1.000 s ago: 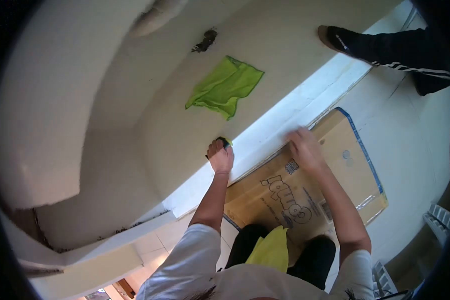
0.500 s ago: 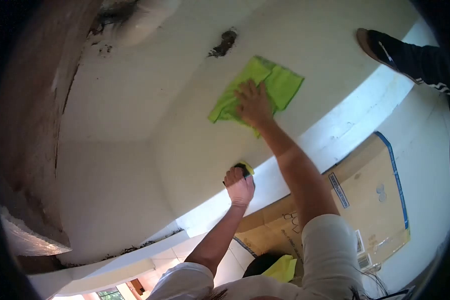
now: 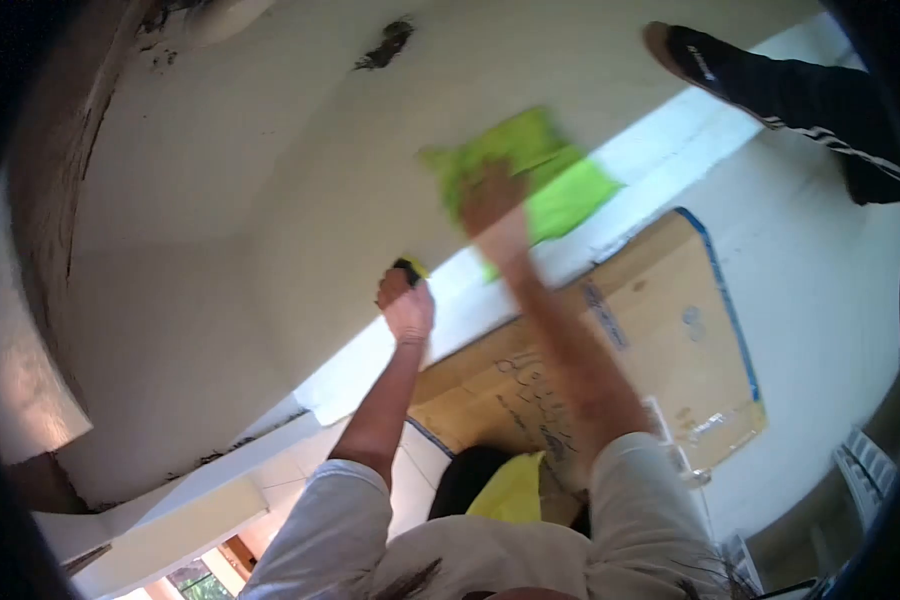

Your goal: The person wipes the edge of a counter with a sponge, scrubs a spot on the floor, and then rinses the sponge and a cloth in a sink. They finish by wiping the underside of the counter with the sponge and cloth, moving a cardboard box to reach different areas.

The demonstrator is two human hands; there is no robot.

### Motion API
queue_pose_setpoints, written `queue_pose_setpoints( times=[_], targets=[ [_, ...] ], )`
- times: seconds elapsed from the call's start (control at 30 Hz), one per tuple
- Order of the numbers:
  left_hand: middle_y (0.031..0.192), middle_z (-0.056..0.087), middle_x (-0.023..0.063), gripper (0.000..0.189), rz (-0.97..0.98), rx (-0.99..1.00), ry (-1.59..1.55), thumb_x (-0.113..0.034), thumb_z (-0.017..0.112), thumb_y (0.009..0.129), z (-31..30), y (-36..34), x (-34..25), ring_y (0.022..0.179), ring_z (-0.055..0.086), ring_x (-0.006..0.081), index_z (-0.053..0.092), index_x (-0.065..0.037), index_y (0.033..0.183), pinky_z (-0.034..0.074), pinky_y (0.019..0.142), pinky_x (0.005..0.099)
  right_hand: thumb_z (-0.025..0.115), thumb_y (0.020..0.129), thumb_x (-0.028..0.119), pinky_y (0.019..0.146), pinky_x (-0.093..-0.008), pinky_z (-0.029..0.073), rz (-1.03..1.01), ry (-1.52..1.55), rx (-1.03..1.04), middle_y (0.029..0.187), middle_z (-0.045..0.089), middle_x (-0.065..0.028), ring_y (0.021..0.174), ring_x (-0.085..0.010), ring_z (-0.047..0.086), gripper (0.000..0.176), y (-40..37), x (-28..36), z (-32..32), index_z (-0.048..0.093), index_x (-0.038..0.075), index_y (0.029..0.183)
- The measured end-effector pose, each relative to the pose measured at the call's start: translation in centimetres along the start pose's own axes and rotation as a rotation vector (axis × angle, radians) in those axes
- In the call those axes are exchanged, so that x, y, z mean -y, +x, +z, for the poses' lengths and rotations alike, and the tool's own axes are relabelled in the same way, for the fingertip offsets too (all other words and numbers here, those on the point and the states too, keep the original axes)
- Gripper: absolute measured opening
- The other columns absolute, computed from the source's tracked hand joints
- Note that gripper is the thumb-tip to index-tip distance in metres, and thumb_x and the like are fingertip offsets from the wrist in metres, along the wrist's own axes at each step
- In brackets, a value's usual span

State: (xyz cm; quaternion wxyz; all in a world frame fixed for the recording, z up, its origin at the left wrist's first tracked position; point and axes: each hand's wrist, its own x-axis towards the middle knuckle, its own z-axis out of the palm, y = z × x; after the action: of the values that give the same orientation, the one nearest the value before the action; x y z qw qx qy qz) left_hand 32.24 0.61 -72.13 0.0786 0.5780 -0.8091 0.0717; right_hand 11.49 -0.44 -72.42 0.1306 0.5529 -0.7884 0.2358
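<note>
A bright green cloth [image 3: 570, 190] lies spread and bunched on the pale surface, partly over its sunlit edge. My right hand [image 3: 492, 205], smeared by motion, bears down on the cloth with its fingers over the fabric. Lower and to the left, my left hand [image 3: 405, 308] is closed around a small black-and-yellow sponge [image 3: 410, 268] by the boundary between shadow and sun. Its fingers and palm hide much of the sponge.
A flattened cardboard box [image 3: 660, 300] with blue edging lies below the sunlit ledge [image 3: 470, 300]. Another person's shoe and dark trouser leg [image 3: 770, 85] rest on the surface at upper right. A dark broken patch [image 3: 385, 45] marks the surface; a rough brown edge [image 3: 80, 150] runs along the left.
The view has shifted, so the surroundings sit further left and up. My right hand has dragged the green cloth toward the sunlit edge. The left hand keeps hold of the sponge.
</note>
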Motion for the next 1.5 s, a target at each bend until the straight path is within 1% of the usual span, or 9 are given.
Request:
queue_pose_setpoints(
  times=[0.07,0.17,0.3,0.37,0.47,0.7,0.93,1.2,1.5],
  targets=[
    [0.096,0.051,0.0169,0.034,-0.02,-0.021,0.085,-0.025,0.052,0.073,0.0,-0.4,-0.5,0.089,0.048,0.034,0.046,-0.001,0.096,0.038,0.078,0.0452,0.043,0.085,0.03,0.094,-0.0585,0.03,-0.075,0.135,0.164,0.12,0.046,-0.0204,0.114,-0.0381,0.041,0.04,-3.9,3.6,-3.5,0.049,0.012,0.121],
    [0.098,0.05,0.0171,0.034,-0.196,0.056,-0.042,-0.023,0.052,0.073,-1.8,-1.3,-3.2,0.092,0.047,0.034,0.045,0.0,0.097,0.037,0.079,0.0448,0.038,0.088,0.045,0.106,-0.0538,0.009,-0.391,0.306,0.415,0.139,0.032,-0.0102,0.131,-0.028,0.024,0.05,-6.5,3.2,-4.3,0.039,0.019,0.131],
    [0.095,0.051,0.0193,0.028,-0.206,-0.074,-0.045,-0.02,0.048,0.077,-2.0,-2.6,-4.6,0.092,0.047,0.0351,0.048,0.001,0.095,0.035,0.079,0.0463,0.045,0.081,0.054,0.105,-0.0529,0.013,-0.049,0.394,0.599,0.127,0.044,-0.0173,0.122,-0.0315,0.036,0.059,-2.6,-8.5,-4.2,0.049,0.013,0.123],
    [0.095,0.05,0.0193,0.029,-0.247,-0.015,-0.026,-0.02,0.049,0.077,-2.8,-2.1,-5.1,0.093,0.047,0.0348,0.048,0.001,0.096,0.036,0.079,0.0458,0.037,0.083,0.059,0.106,-0.0525,0.011,-0.073,-0.067,0.582,0.129,0.043,-0.0162,0.125,-0.0292,0.034,0.061,1.3,-15.3,-5.1,0.052,0.013,0.121],
    [0.095,0.05,0.0184,0.03,-0.238,-0.011,0.037,-0.02,0.051,0.076,-2.1,-1.8,-4.6,0.09,0.048,0.0338,0.048,0.002,0.096,0.037,0.078,0.0445,0.024,0.087,0.058,0.107,-0.0525,0.01,-0.036,-0.426,0.354,0.145,0.022,-0.0026,0.134,-0.024,0.018,0.062,5.1,-23.0,-4.6,0.014,0.029,0.14],
    [0.093,0.051,0.0173,0.028,-0.259,-0.004,0.032,-0.019,0.051,0.073,-2.0,-1.5,-4.4,0.088,0.048,0.0318,0.049,-0.001,0.094,0.036,0.075,0.0445,0.031,0.088,0.049,0.103,-0.0551,0.017,0.06,-0.437,0.255,0.143,0.026,-0.0041,0.131,-0.0279,0.023,0.056,6.8,-27.4,-2.3,0.024,0.025,0.139],
    [0.088,0.051,0.0164,0.027,-0.162,-0.196,-0.153,-0.013,0.056,0.066,-1.3,-2.4,-2.9,0.085,0.048,0.0337,0.05,-0.005,0.091,0.035,0.07,0.0463,0.035,0.088,0.046,0.1,-0.0572,0.022,-0.126,-0.385,0.325,0.141,0.025,-0.0115,0.13,-0.0346,0.022,0.054,2.4,-17.1,-3.9,0.028,0.025,0.137],
    [0.092,0.051,0.0106,0.023,0.057,-0.105,-0.411,-0.016,0.061,0.067,-2.9,-3.7,-0.5,0.094,0.047,0.0282,0.052,-0.01,0.087,0.034,0.08,0.0409,0.043,0.086,0.045,0.101,-0.0572,0.021,-0.547,-0.188,0.501,0.142,0.021,-0.0111,0.131,-0.0355,0.018,0.059,-5.1,-0.7,-6.8,0.024,0.027,0.138],
    [0.082,0.047,0.0108,0.02,-0.143,-0.083,-0.389,-0.008,0.053,0.065,-4.0,-11.4,13.8,0.082,0.047,0.0296,0.051,-0.01,0.084,0.035,0.069,0.0439,0.045,0.085,0.044,0.102,-0.0582,0.016,-0.669,-0.042,0.554,0.142,0.019,-0.0189,0.131,-0.0414,0.014,0.065,-12.7,18.9,-4.6,0.022,0.019,0.14]
  ],
)
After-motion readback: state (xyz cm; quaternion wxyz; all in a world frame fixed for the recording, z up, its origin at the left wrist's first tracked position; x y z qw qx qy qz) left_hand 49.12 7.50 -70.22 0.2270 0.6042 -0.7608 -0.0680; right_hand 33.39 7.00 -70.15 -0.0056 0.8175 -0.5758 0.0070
